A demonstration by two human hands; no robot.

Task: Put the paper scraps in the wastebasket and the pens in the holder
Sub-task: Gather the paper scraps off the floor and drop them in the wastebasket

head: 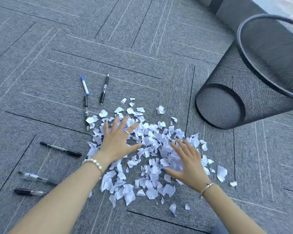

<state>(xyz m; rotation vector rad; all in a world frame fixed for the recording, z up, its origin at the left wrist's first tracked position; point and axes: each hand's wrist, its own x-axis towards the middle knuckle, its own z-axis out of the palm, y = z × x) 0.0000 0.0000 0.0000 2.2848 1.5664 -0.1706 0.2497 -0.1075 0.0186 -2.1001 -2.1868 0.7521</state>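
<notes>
Left of the scrap pile [152,149] lie your pens [60,149], one half under its edge, so a careless scoop could bin it. Your left hand [118,141] and right hand [186,162] rest flat, fingers spread. The wastebasket [240,92] stands right; loose scraps may scatter.
</notes>
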